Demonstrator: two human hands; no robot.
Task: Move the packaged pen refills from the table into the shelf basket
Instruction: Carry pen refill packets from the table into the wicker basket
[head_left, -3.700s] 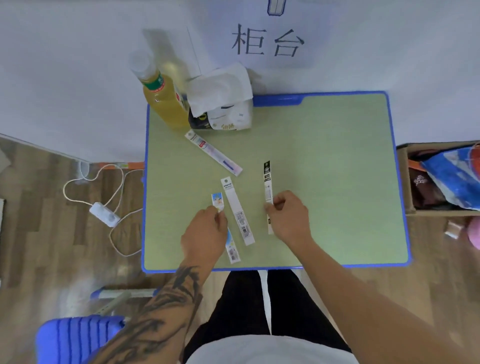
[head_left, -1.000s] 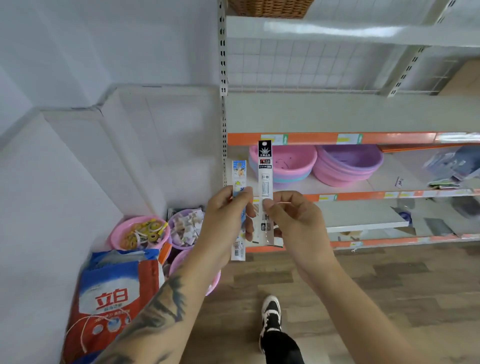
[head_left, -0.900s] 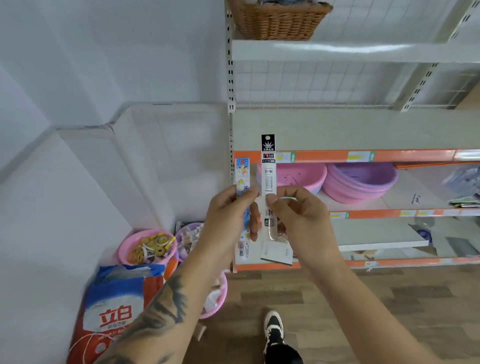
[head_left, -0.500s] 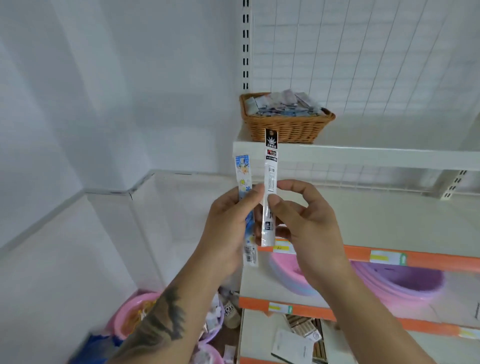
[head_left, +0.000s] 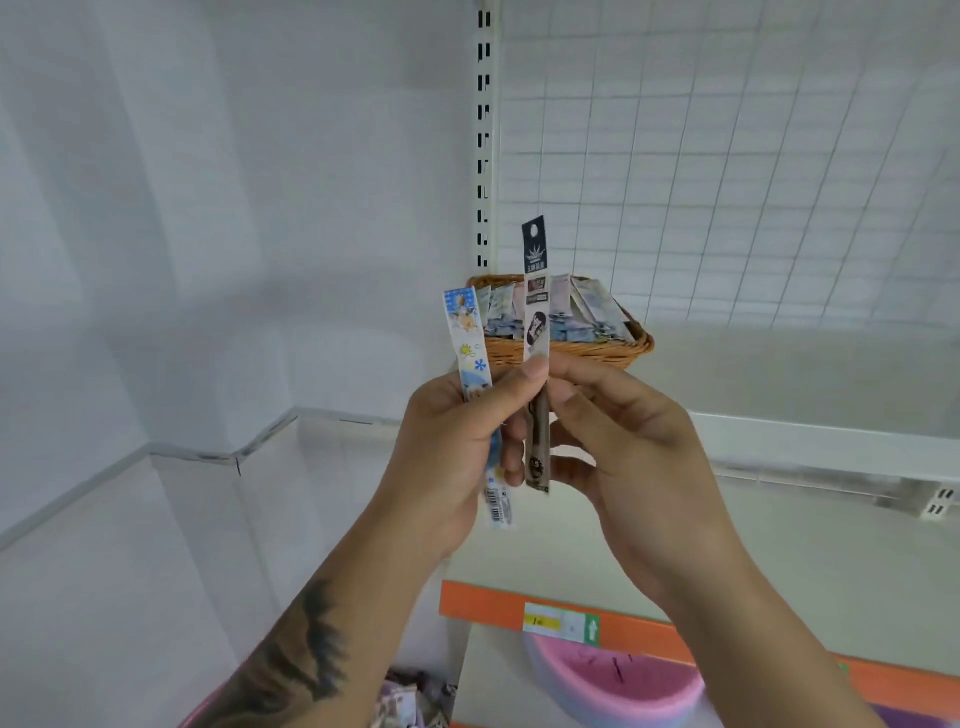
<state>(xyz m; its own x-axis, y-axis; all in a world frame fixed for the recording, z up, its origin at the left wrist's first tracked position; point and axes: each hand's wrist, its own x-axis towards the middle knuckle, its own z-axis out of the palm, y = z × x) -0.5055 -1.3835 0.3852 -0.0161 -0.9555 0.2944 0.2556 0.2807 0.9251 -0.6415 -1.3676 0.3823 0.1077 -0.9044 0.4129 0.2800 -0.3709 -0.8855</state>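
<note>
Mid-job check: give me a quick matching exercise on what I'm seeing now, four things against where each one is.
Things:
1. blue cartoon refill pack
2. black-topped refill pack
3. wicker basket
4. pink basin

Places:
A. on the white upper shelf, behind the hands
B. pinched in the right hand
C. under the orange shelf edge, low in view
D. held in the left hand

Pairs: 1-D, 2-B, 3-A, 4-C

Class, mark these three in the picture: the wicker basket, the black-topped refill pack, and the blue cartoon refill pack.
wicker basket (head_left: 597, 351): head view, front woven rim.
black-topped refill pack (head_left: 535, 270): head view, upper printed section.
blue cartoon refill pack (head_left: 466, 338): head view, upper patterned part above the fingers.
</note>
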